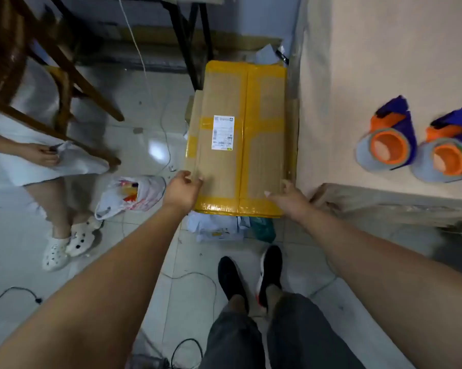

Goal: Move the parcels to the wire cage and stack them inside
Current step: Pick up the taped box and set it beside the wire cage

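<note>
A large cardboard parcel [240, 139] bound with yellow tape and bearing a white label lies on a pile next to the table. My left hand [183, 190] touches its near left corner, fingers loosely bent at the edge. At the near right corner my right hand [288, 198] rests with fingers spread. Under the box lie white and green soft mail bags [219, 229]. No wire cage is in view.
A table [384, 62] at right carries two tape dispensers [389, 139]. A person in white sits at left, feet in white clogs [67, 243], beside a wooden chair [38, 65]. A plastic bag [130, 195] and cables lie on the tiled floor.
</note>
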A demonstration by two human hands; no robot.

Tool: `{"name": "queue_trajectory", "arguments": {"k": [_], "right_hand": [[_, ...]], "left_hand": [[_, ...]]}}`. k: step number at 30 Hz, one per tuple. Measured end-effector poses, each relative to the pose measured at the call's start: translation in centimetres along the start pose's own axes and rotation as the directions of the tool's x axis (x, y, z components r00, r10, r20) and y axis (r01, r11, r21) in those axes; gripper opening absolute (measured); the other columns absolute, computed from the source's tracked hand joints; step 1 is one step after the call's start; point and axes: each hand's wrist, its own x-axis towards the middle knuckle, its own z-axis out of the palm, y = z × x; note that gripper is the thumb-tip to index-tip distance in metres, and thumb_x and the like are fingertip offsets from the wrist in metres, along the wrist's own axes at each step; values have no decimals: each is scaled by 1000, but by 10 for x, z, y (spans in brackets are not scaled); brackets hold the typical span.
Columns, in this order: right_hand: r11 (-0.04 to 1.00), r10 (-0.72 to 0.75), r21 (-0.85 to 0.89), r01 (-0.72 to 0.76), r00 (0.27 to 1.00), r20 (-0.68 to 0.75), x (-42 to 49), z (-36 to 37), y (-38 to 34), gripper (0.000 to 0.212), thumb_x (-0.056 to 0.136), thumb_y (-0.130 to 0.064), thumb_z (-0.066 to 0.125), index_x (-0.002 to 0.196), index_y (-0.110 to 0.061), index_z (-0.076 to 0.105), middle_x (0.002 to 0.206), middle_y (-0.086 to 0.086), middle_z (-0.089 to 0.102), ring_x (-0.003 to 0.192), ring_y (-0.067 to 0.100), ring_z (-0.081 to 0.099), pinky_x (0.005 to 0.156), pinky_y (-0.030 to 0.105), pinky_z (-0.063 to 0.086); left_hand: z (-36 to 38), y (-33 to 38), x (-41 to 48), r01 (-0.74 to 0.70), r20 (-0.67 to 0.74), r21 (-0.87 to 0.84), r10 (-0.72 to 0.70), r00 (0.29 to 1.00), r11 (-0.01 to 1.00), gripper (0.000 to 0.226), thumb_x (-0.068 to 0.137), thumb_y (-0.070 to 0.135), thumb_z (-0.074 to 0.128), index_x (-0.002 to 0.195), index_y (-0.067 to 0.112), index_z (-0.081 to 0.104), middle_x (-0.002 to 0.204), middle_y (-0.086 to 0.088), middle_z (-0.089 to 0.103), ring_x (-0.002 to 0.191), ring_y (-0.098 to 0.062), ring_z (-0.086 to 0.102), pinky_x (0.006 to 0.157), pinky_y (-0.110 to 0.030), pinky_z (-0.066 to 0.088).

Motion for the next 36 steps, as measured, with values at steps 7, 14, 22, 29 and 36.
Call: {"name": "queue_trajectory", "arguments": {"k": [7, 14, 22, 29, 36], "right_hand": [[989, 97, -104, -106, 991, -92, 100, 8, -9, 99, 96, -47, 70, 168, -23, 6, 173, 10, 18, 157, 36, 23, 125, 47, 29], [980, 200, 63, -191, 961, -189, 159, 17, 19, 100, 90, -48, 77, 166, -26, 16, 168, 8, 28, 151, 38, 32, 122, 56, 34], [940, 194, 317, -127, 962, -190, 158, 17, 28, 94, 87, -38, 82, 160, -24, 25, 157, 8, 42, 139, 34, 46, 115, 54, 43], [958, 91, 283, -52, 988, -127, 120, 7, 19, 111, 81, -52, 83, 165, -27, 15, 166, 6, 29, 148, 35, 36, 121, 55, 36], [894, -62, 444, 56, 998, -1, 45, -17, -34, 105, 76, -69, 80, 158, -26, 30, 153, -4, 48, 124, 17, 50, 100, 38, 43]], "left_hand": [[41, -12, 100, 167, 51, -99, -162, 985, 981, 54, 94, 29, 74, 140, 14, 49, 129, -9, 60, 98, -21, 64, 78, -17, 49], [78, -40, 142, 239, 39, -332, -240, 970, 913, 71, 86, 41, 82, 143, 8, 55, 138, -14, 62, 123, -36, 63, 108, -49, 52], [82, -52, 142, 351, 160, -566, -319, 934, 746, 77, 76, 40, 91, 140, 14, 58, 142, -13, 60, 122, -35, 65, 107, -52, 53], [40, -54, 78, 259, 107, -664, -253, 962, 702, 51, 86, 24, 84, 131, 19, 61, 118, -4, 77, 106, -26, 74, 83, -39, 60], [-32, -70, -20, 181, 175, -651, -85, 981, 737, 47, 95, 20, 73, 139, 30, 60, 129, -1, 74, 116, -25, 72, 96, -48, 58]]}}
